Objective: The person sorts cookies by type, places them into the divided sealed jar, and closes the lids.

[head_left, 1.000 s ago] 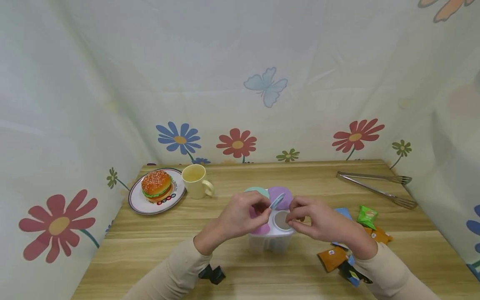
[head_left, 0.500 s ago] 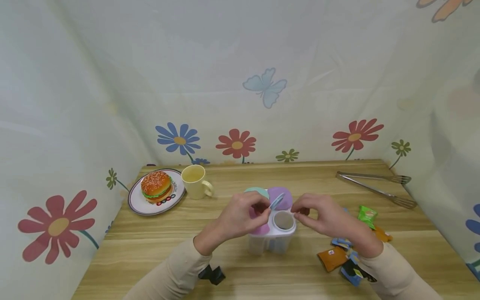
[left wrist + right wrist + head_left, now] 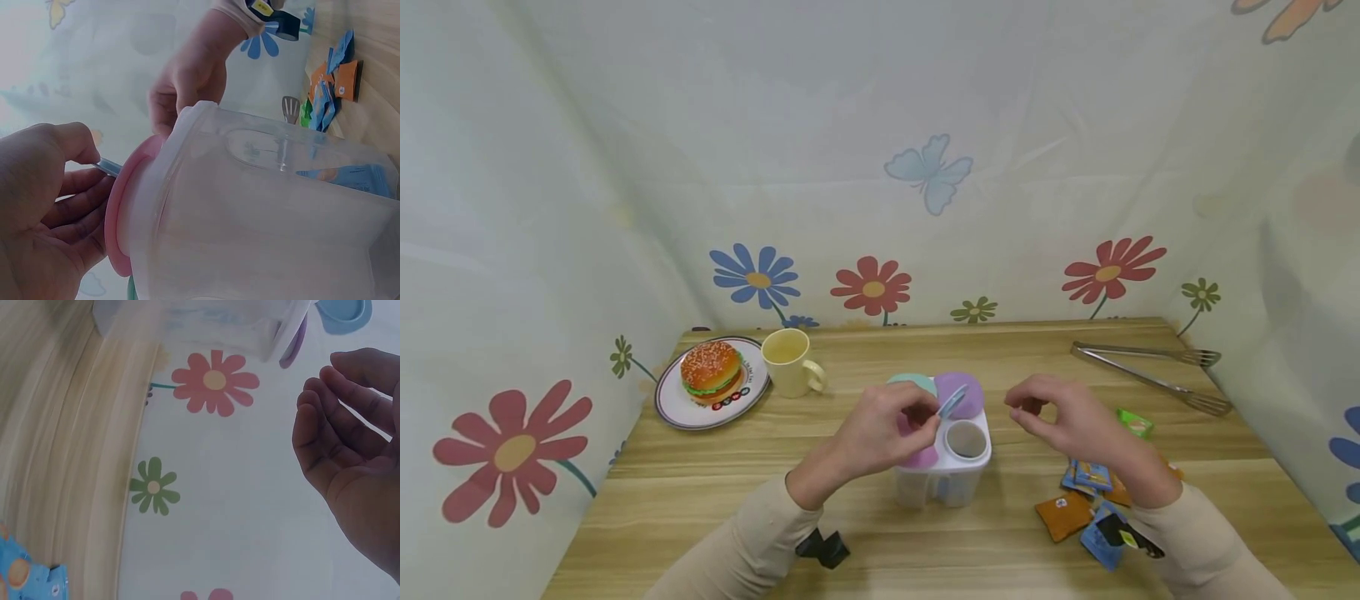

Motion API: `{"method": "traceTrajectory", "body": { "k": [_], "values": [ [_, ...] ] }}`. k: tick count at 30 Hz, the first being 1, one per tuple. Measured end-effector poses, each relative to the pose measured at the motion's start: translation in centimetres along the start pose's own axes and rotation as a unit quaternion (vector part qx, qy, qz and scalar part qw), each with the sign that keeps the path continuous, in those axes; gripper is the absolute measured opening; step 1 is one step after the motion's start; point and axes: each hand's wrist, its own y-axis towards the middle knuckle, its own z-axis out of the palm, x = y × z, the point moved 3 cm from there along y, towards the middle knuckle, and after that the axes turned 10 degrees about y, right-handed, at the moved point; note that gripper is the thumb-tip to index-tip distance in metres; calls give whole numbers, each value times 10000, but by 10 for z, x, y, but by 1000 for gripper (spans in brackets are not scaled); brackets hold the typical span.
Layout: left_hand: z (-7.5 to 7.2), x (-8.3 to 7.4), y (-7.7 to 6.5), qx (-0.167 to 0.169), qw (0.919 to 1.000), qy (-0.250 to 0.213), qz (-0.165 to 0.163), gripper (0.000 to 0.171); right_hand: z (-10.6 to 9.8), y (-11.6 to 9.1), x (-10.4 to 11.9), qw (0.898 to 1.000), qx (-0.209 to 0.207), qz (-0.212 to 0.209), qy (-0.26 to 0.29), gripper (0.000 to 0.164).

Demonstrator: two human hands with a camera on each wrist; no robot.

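Observation:
A clear plastic storage box (image 3: 957,490) with a white top stands mid-table. Its top has round openings, capped by teal, purple and pink lids (image 3: 119,215); the front right opening (image 3: 966,439) is uncovered. My left hand (image 3: 880,429) pinches a light blue round lid (image 3: 953,402), tilted up beside that opening. Inside the box, a blue packet (image 3: 350,178) shows through the wall in the left wrist view. My right hand (image 3: 1063,417) is off to the right of the box, fingers loosely curved with nothing between them, as the right wrist view (image 3: 350,425) shows.
Several small blue, orange and green snack packets (image 3: 1063,515) lie at the right. Metal tongs (image 3: 1150,375) rest behind them. At the back left are a yellow mug (image 3: 788,367) and a plate (image 3: 681,408) with a burger (image 3: 711,368).
My right hand has drawn away from the uncovered opening, moving right and apart from the box. My left hand has stayed in place, holding the light blue lid.

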Motion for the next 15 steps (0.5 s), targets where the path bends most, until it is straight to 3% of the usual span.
{"method": "traceTrajectory", "body": {
  "k": [15],
  "values": [
    [-1,1,-1,52,10000,-3,-14,11,-2,-23,-34,9955,-195,921,-135,14]
  ]
}}
